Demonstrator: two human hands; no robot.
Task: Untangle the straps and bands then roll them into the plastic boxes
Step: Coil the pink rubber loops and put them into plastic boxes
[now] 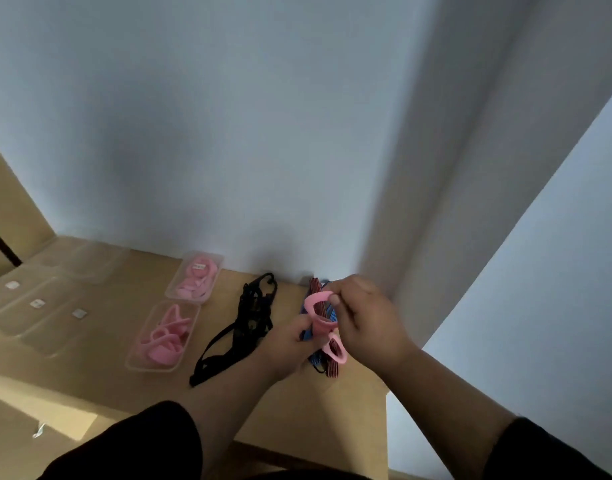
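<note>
Both my hands hold one pink band (319,318) above the wooden table. My right hand (365,318) pinches its upper loop between thumb and fingers. My left hand (290,344) grips its lower part. Under the hands lies a bundle of blue and red striped straps (318,362), partly hidden. A tangle of black straps (242,327) lies to the left of my hands. Two clear plastic boxes hold pink bands: a near box (134,362) and a far box (218,263) by the wall.
Several empty clear plastic boxes (37,320) stand at the left of the table (290,410). A white wall rises right behind the table, with a corner pillar at the right. The table's right edge runs just beside my right forearm.
</note>
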